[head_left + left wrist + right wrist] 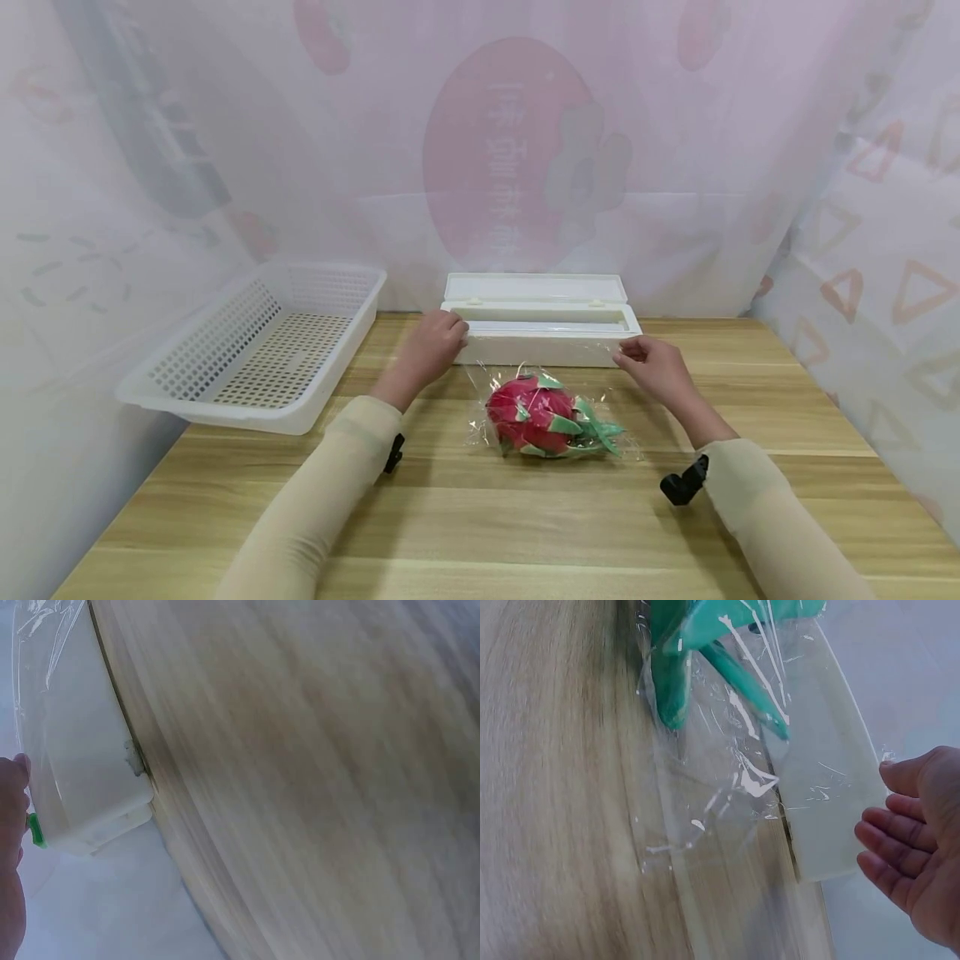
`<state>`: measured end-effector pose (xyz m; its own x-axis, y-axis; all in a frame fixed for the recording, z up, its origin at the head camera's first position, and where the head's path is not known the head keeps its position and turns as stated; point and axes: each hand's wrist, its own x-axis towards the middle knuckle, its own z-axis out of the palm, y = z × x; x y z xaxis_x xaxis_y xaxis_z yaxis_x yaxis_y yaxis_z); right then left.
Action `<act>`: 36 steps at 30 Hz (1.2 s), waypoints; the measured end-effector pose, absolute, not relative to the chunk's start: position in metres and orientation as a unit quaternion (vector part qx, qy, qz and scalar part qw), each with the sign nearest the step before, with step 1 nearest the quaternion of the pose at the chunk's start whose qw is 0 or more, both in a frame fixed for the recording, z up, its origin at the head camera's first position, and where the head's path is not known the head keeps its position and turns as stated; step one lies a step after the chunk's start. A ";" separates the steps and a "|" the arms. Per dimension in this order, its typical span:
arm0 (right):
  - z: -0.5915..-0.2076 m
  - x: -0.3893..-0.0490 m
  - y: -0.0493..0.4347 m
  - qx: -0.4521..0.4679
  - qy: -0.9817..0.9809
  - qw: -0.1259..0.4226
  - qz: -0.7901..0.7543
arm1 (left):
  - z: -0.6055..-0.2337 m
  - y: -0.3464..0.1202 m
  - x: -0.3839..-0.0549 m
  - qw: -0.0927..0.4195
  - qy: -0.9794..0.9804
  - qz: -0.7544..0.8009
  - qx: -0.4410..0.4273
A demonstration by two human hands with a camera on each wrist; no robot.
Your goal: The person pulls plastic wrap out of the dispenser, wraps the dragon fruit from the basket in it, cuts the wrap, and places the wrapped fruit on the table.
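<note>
A red dragon fruit [531,415] with green leafy tips lies on the table under clear plastic wrap [480,379]. Behind it stands a white plastic wrap dispenser [551,350], lid up. My left hand [437,343] is at the dispenser's front left corner, fingers curled at the film's edge. A green tab [35,830] shows beside those fingers in the left wrist view. At the front right corner my right hand [654,365] pinches the wrap between thumb and forefinger. The right wrist view has its other fingers [900,855] loosely bent, with the film draped over the green tips [735,682].
On the left, a white perforated basket [330,392] overhangs the table's edge. The wooden table [525,533] extends in front of the fruit. A printed curtain [675,225] hangs close behind the dispenser and along both sides.
</note>
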<state>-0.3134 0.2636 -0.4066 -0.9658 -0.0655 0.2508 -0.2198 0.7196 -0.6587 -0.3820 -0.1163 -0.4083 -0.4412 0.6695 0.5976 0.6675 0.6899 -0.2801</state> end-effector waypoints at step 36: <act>-0.409 -0.310 0.260 0.100 -0.905 0.154 0.383 | -0.404 -0.122 -0.371 0.412 -0.821 -0.040 -0.393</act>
<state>-0.3095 0.2602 -0.4092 -0.9330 -0.0626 0.3544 -0.2982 0.6860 -0.6637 -0.3710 -0.1220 -0.4037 -0.3516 0.6122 0.7083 0.6785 0.6879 -0.2578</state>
